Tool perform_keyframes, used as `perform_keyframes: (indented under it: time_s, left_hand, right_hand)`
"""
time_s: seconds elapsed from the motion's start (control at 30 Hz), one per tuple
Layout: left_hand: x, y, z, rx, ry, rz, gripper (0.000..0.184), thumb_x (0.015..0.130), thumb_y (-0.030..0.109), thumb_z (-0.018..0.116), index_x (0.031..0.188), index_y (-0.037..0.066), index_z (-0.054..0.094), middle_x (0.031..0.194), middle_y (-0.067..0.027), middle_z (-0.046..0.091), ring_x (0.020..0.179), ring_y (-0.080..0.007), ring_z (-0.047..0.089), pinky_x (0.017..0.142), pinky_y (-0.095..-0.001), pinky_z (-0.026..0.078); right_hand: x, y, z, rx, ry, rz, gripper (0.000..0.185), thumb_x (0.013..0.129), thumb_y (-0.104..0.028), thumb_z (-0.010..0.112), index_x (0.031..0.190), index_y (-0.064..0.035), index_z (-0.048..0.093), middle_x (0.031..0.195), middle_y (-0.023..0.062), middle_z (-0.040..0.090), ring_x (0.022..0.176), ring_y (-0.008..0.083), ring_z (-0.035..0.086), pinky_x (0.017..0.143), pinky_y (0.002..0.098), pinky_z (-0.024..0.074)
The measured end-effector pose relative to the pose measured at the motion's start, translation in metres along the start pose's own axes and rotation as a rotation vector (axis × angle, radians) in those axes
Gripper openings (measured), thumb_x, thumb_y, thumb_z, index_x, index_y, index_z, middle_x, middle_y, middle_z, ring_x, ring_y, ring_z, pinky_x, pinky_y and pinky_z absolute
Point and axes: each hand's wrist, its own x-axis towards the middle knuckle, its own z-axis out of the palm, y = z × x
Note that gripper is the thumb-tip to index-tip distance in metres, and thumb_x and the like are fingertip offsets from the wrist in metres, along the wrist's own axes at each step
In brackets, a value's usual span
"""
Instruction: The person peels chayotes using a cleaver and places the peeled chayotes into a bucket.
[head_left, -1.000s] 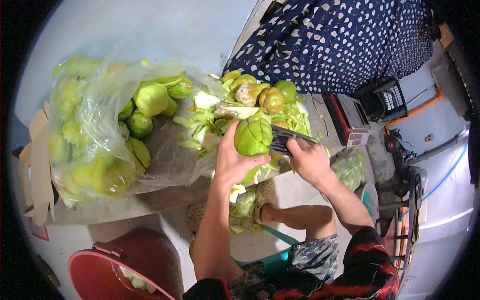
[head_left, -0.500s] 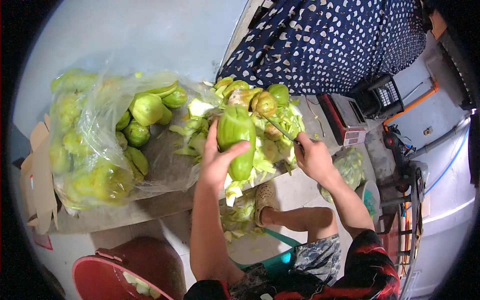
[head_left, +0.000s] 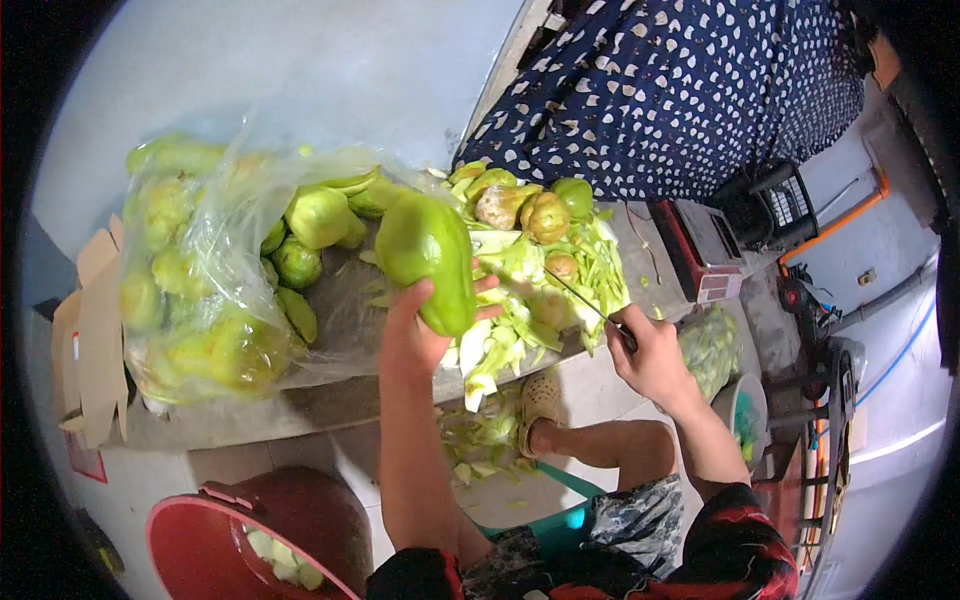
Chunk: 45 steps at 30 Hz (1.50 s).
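My left hand (head_left: 415,335) grips the lower end of a large green papaya (head_left: 425,250), thumb in front and fingertips showing on its right side. The fruit is held up and tilted over the slab. My right hand (head_left: 648,352) is closed round the dark handle of a thin knife (head_left: 580,295). Its blade points up and left over the heap of green peelings (head_left: 520,265), apart from the papaya. Several whole fruits, among them a yellowish-brown one (head_left: 546,218), lie at the back of the heap.
A clear plastic bag (head_left: 205,290) of green fruits lies on the slab at left, beside a cardboard flap (head_left: 95,340). A red bucket (head_left: 170,540) with pale pieces stands below. At right are a scale (head_left: 695,240), a filled bag (head_left: 710,350) and a white pail (head_left: 745,400).
My left hand has turned the papaya over and moved it up and left. The knife and my right hand have shifted slightly down and right in view.
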Motion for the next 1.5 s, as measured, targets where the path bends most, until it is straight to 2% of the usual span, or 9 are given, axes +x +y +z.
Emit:
perform_keyframes:
  time_s: [0.3, 0.43, 0.63, 1.0, 1.03, 1.1, 1.17, 1.37, 1.5]
  left_hand:
    - [0.015, -0.031, -0.008, 0.489, 0.236, 0.147, 0.072, 0.071, 0.000, 0.075, 0.135, 0.004, 0.042, 0.123, -0.0108, 0.057, 0.113, -0.0246, 0.058, 0.095, -0.0393, 0.050]
    - [0.025, -0.041, -0.004, 0.793, 0.283, 0.277, 0.071, 0.070, -0.003, 0.080, 0.132, 0.003, 0.045, 0.119, -0.0076, 0.059, 0.108, -0.0159, 0.059, 0.093, -0.0315, 0.050]
    - [0.033, -0.053, -0.015, 0.510, 0.223, 0.320, 0.032, 0.098, 0.006, 0.048, 0.129, 0.002, 0.046, 0.117, -0.0069, 0.059, 0.104, -0.0153, 0.060, 0.089, -0.0300, 0.052]
    - [0.034, -0.049, -0.020, 0.513, 0.197, 0.317, 0.051, 0.090, 0.006, 0.061, 0.137, 0.002, 0.040, 0.120, -0.0107, 0.058, 0.104, -0.0175, 0.061, 0.090, -0.0313, 0.053]
    - [0.032, -0.049, -0.017, 0.352, 0.187, 0.268, 0.052, 0.090, 0.006, 0.062, 0.136, 0.002, 0.040, 0.121, -0.0110, 0.059, 0.104, -0.0178, 0.060, 0.091, -0.0313, 0.052]
    - [0.020, -0.045, -0.008, 1.053, 0.304, 0.309, 0.081, 0.063, 0.004, 0.081, 0.134, 0.000, 0.043, 0.120, -0.0130, 0.060, 0.105, -0.0216, 0.061, 0.094, -0.0331, 0.050]
    - [0.013, -0.040, -0.002, 1.155, 0.347, 0.272, 0.088, 0.055, 0.003, 0.083, 0.133, 0.000, 0.044, 0.117, -0.0130, 0.061, 0.103, -0.0221, 0.061, 0.093, -0.0334, 0.049]
    - [0.019, -0.043, 0.003, 1.069, 0.310, 0.300, 0.095, 0.053, 0.009, 0.086, 0.136, -0.001, 0.041, 0.114, -0.0139, 0.063, 0.104, -0.0233, 0.061, 0.093, -0.0344, 0.050]
    - [0.023, -0.052, -0.020, 1.328, 0.338, 0.430, 0.098, 0.050, 0.011, 0.088, 0.135, -0.002, 0.041, 0.115, -0.0133, 0.063, 0.103, -0.0216, 0.062, 0.093, -0.0340, 0.049]
  right_hand:
    - [0.004, -0.025, 0.002, -0.312, 0.149, -0.475, 0.040, 0.063, -0.010, 0.069, 0.100, -0.0059, 0.057, 0.074, 0.0077, 0.057, 0.059, 0.0277, 0.061, 0.049, 0.0377, 0.0490]
    - [0.022, -0.039, 0.010, -0.469, 0.213, -0.658, 0.029, 0.070, -0.012, 0.061, 0.097, -0.0051, 0.056, 0.069, 0.0026, 0.050, 0.057, 0.0165, 0.059, 0.047, 0.0304, 0.0476]
    - [0.042, -0.049, 0.029, -0.438, 0.238, -0.781, 0.024, 0.073, -0.007, 0.061, 0.097, -0.0039, 0.057, 0.065, 0.0013, 0.046, 0.052, 0.0155, 0.053, 0.043, 0.0300, 0.0419]
    - [0.052, -0.054, 0.035, -0.524, 0.191, -0.828, 0.026, 0.070, -0.016, 0.059, 0.094, -0.0089, 0.054, 0.068, 0.0005, 0.051, 0.057, 0.0123, 0.058, 0.046, 0.0280, 0.0495]
    - [0.055, -0.046, 0.036, -0.537, 0.163, -0.784, 0.024, 0.072, -0.015, 0.059, 0.095, -0.0099, 0.053, 0.069, 0.0020, 0.053, 0.057, 0.0149, 0.060, 0.046, 0.0308, 0.0503]
    - [0.079, -0.015, 0.041, -0.574, -0.081, -0.421, 0.021, 0.082, -0.013, 0.056, 0.101, -0.0113, 0.049, 0.073, 0.0089, 0.061, 0.060, 0.0269, 0.066, 0.045, 0.0407, 0.0517]
    - [0.112, 0.043, 0.041, -0.515, -0.051, -0.089, 0.019, 0.083, -0.011, 0.054, 0.101, -0.0109, 0.048, 0.070, 0.0151, 0.064, 0.060, 0.0368, 0.064, 0.052, 0.0497, 0.0516]
    - [0.077, 0.027, 0.026, -0.374, 0.101, -0.270, 0.020, 0.075, -0.006, 0.060, 0.092, -0.0113, 0.050, 0.074, 0.0119, 0.060, 0.059, 0.0372, 0.060, 0.052, 0.0484, 0.0490]
    - [0.048, -0.017, 0.024, -0.425, 0.159, -0.556, 0.021, 0.072, -0.014, 0.060, 0.092, -0.0130, 0.053, 0.067, 0.0038, 0.055, 0.050, 0.0240, 0.059, 0.041, 0.0392, 0.0461]
